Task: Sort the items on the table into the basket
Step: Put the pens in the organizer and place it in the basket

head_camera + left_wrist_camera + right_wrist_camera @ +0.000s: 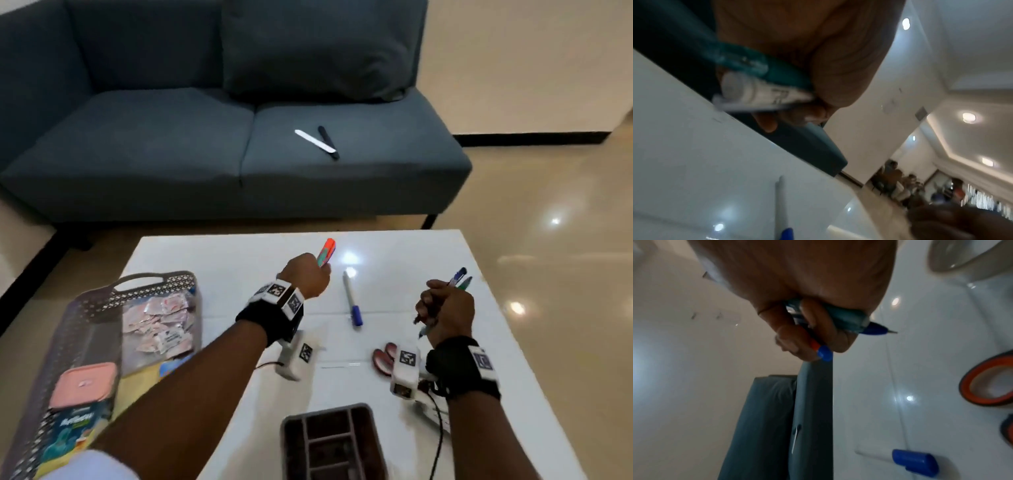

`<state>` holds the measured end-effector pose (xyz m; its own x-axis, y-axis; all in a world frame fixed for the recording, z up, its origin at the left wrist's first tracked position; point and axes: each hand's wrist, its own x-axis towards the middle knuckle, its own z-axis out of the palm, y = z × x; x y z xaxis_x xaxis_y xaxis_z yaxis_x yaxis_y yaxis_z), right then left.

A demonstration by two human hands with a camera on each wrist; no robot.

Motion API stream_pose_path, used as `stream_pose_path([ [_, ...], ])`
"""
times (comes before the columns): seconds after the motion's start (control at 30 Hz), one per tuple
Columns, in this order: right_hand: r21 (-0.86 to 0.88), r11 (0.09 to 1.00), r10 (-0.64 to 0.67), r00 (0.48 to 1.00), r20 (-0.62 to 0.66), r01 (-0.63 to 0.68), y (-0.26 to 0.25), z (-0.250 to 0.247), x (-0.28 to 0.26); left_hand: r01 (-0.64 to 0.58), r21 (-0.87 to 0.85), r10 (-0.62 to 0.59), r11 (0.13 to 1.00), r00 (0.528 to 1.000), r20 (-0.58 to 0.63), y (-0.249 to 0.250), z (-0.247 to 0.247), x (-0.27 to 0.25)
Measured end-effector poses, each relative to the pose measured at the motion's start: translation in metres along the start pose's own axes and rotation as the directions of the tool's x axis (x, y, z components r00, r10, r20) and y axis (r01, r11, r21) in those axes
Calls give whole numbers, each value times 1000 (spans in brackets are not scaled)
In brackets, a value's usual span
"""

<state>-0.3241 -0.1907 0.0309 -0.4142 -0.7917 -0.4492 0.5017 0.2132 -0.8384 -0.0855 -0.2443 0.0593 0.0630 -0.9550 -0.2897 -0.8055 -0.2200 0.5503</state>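
My left hand (308, 274) is raised over the middle of the white table (219, 260) and grips a teal and orange marker (327, 251). In the left wrist view a white pen (760, 94) is held beside the teal one (748, 65). My right hand (445, 308) grips a bundle of pens (460, 278) with blue and green ends, and a blue-tipped pen (869, 327) pokes out of the fist. A white marker with a blue cap (352, 301) lies on the table between the hands. The grey perforated basket (85, 308) stands at the left edge.
Red-handled scissors (383, 358) lie on the table near my right wrist. A brown divided organizer (332, 442) sits at the front edge. The basket holds packets and a pink-lidded box (84, 383). Two flat sticks (318, 142) lie on the blue sofa (171, 144) beyond the table.
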Motion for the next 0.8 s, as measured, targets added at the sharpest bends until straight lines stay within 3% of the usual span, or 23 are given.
stream_pose_path([
  [0.17,139,990,15,994,-110,1,-7,-52,-10,-72,284,63,956,997,42,23,63,28],
  [0.23,177,984,10,992,-124,12,-11,-66,-12,-72,325,54,943,996,65,19,86,34],
  [0.37,213,976,-10,994,-107,33,-16,-88,-12,14,211,-38,977,993,110,16,114,41],
  [0.47,297,955,31,999,-33,-20,-18,-93,-20,28,157,-49,987,990,131,22,103,34],
  [0.53,347,937,31,999,16,-35,-22,-88,-30,36,5,-37,999,987,155,25,82,20],
  [0.57,353,935,21,999,42,-34,-25,-83,-36,36,-164,-8,986,986,165,25,68,8],
  [0.67,372,928,-27,988,151,-32,-31,-58,-66,-42,-589,90,807,995,53,17,15,-49],
  [0.73,355,933,-28,973,228,-56,-31,-39,-88,-122,-737,121,665,991,-55,7,-14,-93],
  [0.8,321,942,-5,953,302,-97,-23,-22,-115,-161,-866,78,473,987,-141,-16,-30,-133],
])
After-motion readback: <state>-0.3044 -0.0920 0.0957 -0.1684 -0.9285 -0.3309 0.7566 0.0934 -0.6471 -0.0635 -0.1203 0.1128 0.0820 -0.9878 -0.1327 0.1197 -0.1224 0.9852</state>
